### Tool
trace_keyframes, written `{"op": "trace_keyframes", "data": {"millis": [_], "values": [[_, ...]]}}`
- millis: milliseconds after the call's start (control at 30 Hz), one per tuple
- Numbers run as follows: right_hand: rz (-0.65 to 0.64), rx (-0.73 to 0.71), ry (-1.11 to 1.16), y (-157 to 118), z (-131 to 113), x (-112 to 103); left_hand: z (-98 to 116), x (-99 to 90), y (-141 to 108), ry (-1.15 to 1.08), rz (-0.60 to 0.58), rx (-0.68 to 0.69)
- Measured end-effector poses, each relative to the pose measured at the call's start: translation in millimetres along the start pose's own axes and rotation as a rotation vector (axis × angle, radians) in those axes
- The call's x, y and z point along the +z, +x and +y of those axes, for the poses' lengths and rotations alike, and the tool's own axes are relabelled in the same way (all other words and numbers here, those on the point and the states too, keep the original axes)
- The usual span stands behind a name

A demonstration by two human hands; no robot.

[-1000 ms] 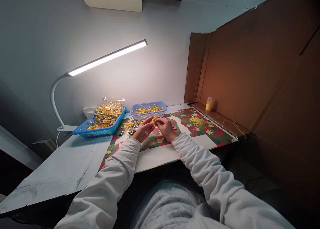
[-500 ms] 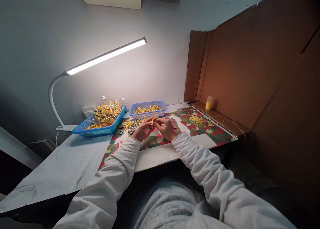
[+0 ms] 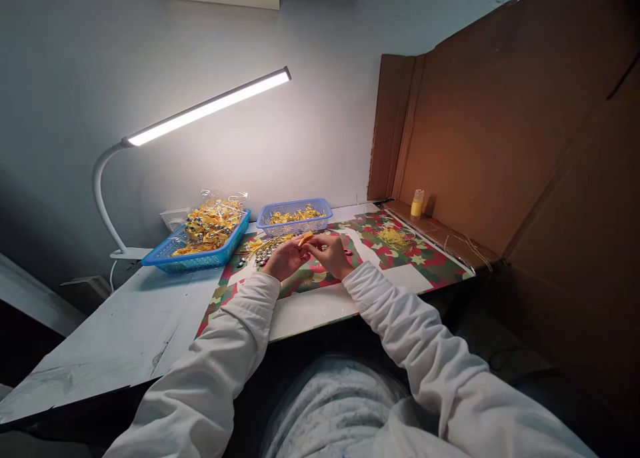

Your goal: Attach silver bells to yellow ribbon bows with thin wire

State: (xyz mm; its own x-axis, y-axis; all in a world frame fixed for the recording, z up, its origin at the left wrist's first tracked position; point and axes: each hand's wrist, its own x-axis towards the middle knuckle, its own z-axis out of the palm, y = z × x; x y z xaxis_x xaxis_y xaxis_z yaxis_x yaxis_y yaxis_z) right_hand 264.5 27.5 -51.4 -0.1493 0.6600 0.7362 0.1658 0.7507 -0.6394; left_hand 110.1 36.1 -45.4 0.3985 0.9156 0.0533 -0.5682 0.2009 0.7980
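Nearest the camera, both white sleeves converge over the front of the desk, above the camouflage-print mat (image 3: 425, 261). Left hand (image 3: 285, 259) and right hand (image 3: 331, 255) meet fingertip to fingertip and share one small yellow ribbon piece (image 3: 305, 239), pinched between them. Each hand is closed on that piece; neither is free. The piece sits at the top of the joined fingertips, raised just clear of the mat, and its long axis runs from lower left to upper right, tilting away from the body. It lies equally near to both hands, the left gripping its lower end and the right its upper end; finer finger placement is too small to tell.

Just beyond the left hand, a loose cluster of small silver bells (image 3: 260, 257) and gold strands rests on the mat. Farther back stand two baskets: a pale blue basket (image 3: 295, 217) directly beyond the hands, and a larger blue basket (image 3: 197, 255) to its left, heaped with yellow pieces. A lit desk lamp (image 3: 207, 105) arches over both.
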Motion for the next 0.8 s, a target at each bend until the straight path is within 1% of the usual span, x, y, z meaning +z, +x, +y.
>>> {"op": "trace_keyframes", "data": {"millis": [133, 200, 367, 433, 533, 700, 800], "values": [[-0.001, 0.016, -0.006, 0, 1, 1, 0, 2.5, -1, 0.049, -0.041, 0.005], [-0.002, 0.023, -0.014, 0, 2, 1, 0, 2.8, -1, 0.055, -0.041, 0.013], [-0.008, 0.007, -0.071, 0, -2, 0, -1, 2.2, 1, 0.055, 0.024, 0.060], [-0.019, 0.001, -0.087, 0, -5, -2, -2, 2.4, 1, 0.080, 0.037, 0.075], [0.002, -0.002, -0.131, 0, -6, -3, -2, 2.6, 2, 0.125, 0.046, 0.105], [0.044, 0.006, -0.203, 2, 1, -2, -2, 2.0, 5, 0.169, 0.110, 0.172], [0.011, 0.048, -0.176, 3, 6, 1, -2, 1.5, 6, 0.214, 0.162, 0.192]]}}
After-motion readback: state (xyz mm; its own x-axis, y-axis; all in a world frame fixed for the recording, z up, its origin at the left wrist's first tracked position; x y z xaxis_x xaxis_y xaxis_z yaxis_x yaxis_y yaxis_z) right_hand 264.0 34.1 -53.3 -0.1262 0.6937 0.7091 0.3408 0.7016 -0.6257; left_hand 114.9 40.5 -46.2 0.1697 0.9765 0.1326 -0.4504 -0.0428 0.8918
